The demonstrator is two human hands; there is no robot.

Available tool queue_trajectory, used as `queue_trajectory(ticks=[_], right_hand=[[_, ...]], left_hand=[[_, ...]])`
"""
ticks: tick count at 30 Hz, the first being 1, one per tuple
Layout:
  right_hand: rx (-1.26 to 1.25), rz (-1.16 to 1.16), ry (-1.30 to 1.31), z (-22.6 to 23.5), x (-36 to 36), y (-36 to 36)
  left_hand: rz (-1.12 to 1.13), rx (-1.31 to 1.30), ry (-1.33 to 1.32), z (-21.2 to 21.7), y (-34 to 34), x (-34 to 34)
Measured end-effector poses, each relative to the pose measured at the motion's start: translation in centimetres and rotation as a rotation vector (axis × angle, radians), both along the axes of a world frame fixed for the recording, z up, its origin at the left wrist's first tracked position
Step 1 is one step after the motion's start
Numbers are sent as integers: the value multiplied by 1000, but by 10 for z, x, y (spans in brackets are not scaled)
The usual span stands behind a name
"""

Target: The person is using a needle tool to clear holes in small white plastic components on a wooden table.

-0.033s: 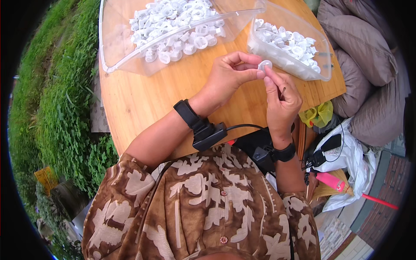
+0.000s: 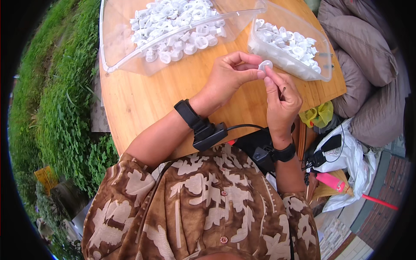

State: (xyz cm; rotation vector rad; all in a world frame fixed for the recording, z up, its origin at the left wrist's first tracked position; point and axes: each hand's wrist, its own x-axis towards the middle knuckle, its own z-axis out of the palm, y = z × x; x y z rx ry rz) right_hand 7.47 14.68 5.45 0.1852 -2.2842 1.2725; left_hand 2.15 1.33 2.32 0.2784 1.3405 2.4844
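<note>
Over the wooden table, my left hand [image 2: 234,73] pinches a small round white plastic piece [image 2: 265,65] between thumb and fingertips. My right hand [image 2: 284,97] meets it from the right, its fingertips touching or nearly touching the piece's lower edge. A thin dark rod-like tool [image 2: 283,92] pokes out between the curled fingers of my right hand; most of it is hidden, so its kind does not show. Beyond the hands, a large clear plastic bin [image 2: 108,47] holds many similar white pieces [image 2: 173,32]. A smaller clear tub [image 2: 277,63] just past my right hand holds more white parts [image 2: 294,45].
The wooden table [image 2: 143,91] has a curved edge. Black straps with small devices circle both wrists, and a cable [image 2: 245,126] runs between them. Grey-brown padded fabric [image 2: 359,52], a yellow plastic bag [image 2: 318,115] and a white bag [image 2: 346,151] lie at the right. Grass grows at the left.
</note>
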Motion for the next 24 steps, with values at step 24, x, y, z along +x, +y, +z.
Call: queue_trajectory(ticks=[24], right_hand=[[-148, 88, -145, 6, 0, 7]], left_hand=[[-42, 1, -15, 1, -1, 0]])
